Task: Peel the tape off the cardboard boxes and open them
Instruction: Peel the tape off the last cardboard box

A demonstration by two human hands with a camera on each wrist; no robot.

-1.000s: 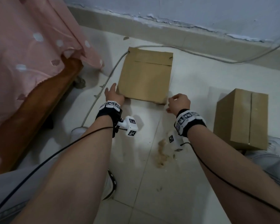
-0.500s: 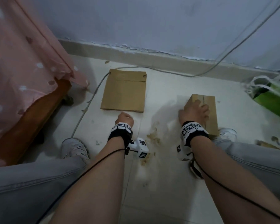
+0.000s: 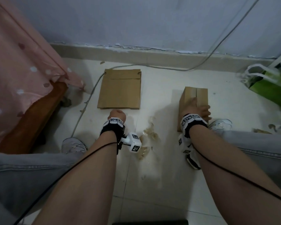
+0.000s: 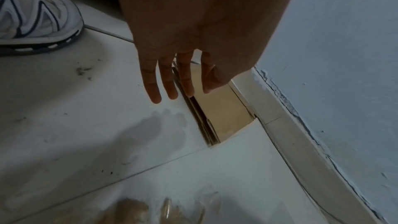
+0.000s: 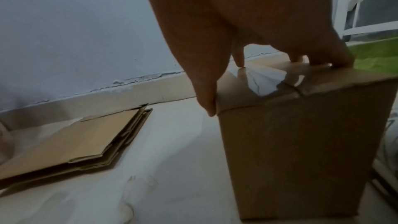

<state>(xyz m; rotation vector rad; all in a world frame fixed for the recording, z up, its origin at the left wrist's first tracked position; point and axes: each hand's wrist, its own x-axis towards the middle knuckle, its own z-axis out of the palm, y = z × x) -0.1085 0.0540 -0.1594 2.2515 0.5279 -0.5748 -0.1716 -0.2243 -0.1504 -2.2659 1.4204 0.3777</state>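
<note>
A sealed upright cardboard box (image 3: 199,95) stands on the floor at the right. My right hand (image 3: 196,109) grips its top: the thumb (image 5: 206,98) lies against the left top edge and the fingers curl over the far side. Clear glossy tape (image 5: 258,81) runs along the top seam of the box (image 5: 290,151). A flattened cardboard box (image 3: 120,90) lies at the centre near the wall. My left hand (image 3: 117,114) hangs just before its near edge, fingers (image 4: 170,83) straight and pointing down, holding nothing. The flattened box (image 4: 224,113) shows past them.
Crumpled peeled tape (image 3: 150,137) lies on the floor between my arms. A bed with a pink cover (image 3: 23,70) and wooden frame (image 3: 31,114) fills the left. A white cable (image 3: 88,101) runs along the wall and floor. A green bag (image 3: 269,85) sits far right. My shoes (image 3: 73,145) flank the area.
My right hand left the flattened box and moved right onto the upright box, where it now grips the top. My left hand drew back from the flattened box's edge.
</note>
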